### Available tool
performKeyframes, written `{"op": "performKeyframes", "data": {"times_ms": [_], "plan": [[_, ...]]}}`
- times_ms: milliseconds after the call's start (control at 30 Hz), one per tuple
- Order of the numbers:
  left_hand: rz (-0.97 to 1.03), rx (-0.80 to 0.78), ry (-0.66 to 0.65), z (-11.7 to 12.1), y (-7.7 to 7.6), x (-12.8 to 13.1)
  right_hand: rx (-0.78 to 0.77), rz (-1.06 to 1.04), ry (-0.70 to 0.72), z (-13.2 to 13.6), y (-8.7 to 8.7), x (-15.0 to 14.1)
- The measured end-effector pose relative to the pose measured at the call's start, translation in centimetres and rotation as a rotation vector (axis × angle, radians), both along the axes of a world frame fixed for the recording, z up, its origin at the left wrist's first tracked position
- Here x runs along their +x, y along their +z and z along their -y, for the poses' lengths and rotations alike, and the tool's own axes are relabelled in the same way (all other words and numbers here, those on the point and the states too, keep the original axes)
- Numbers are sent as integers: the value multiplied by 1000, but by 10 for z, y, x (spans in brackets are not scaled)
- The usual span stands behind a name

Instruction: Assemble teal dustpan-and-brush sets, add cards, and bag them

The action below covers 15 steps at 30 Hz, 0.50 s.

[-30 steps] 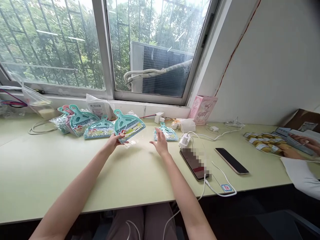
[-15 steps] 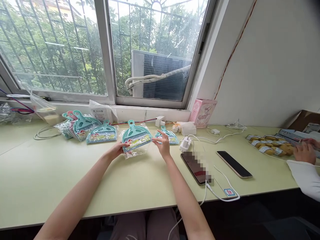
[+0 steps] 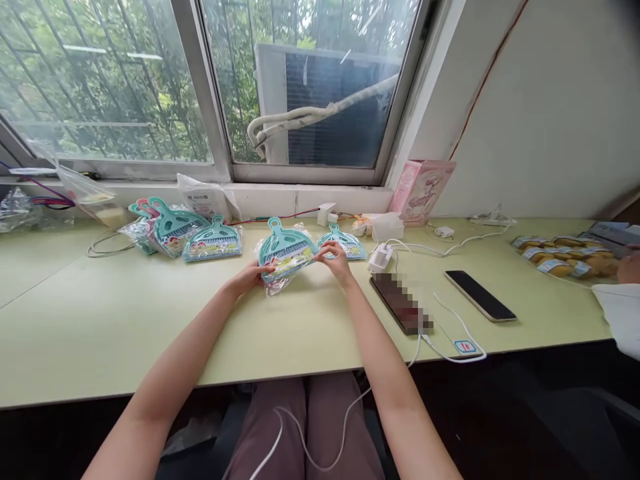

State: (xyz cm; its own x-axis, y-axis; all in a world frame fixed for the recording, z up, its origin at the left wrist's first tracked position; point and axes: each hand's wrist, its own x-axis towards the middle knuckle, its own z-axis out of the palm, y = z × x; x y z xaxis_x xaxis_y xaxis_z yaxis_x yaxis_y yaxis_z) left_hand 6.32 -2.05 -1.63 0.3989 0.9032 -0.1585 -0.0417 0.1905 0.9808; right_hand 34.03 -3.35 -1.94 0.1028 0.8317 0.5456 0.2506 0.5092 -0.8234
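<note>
Both my hands hold a teal plastic dustpan with a small brush in a clear plastic bag (image 3: 287,257), its handle pointing up and its printed card facing me. My left hand (image 3: 247,277) grips its lower left edge, and my right hand (image 3: 335,261) pinches its right edge. Just beyond my right hand lies another bagged teal dustpan (image 3: 341,244). To the left, a bagged dustpan (image 3: 213,243) lies flat beside a small overlapping pile of them (image 3: 175,227). All of this rests on a pale green table (image 3: 100,320).
A white charger (image 3: 381,258) and cables sit right of my hands, near a pixelated phone (image 3: 400,303) and a black phone (image 3: 480,295). A pink box (image 3: 421,192) stands by the window. At far right, a co-worker's hand (image 3: 629,268) is near packaged yellow goods (image 3: 563,259).
My right hand has closed in and taken the dustpan's right edge, with both hands now nearer together. The view has tilted down, and the co-worker's hand has shifted toward the right edge.
</note>
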Motion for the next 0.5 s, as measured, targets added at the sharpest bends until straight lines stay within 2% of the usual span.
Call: {"op": "performKeyframes", "data": {"times_ms": [67,167,333,500], "plan": [[-30,36,-71,5,1,8,-52,-95,5,-2,-3,4],[-60,77,-107,10,1,17,-112,-184,-23,-4,-8,7],[-58,117,-73,12,-3,28,-117,-208,-114,-7,-10,5],[-69,112,-4,22,-5,46,-32,-172,-238,-7,-11,2]]}}
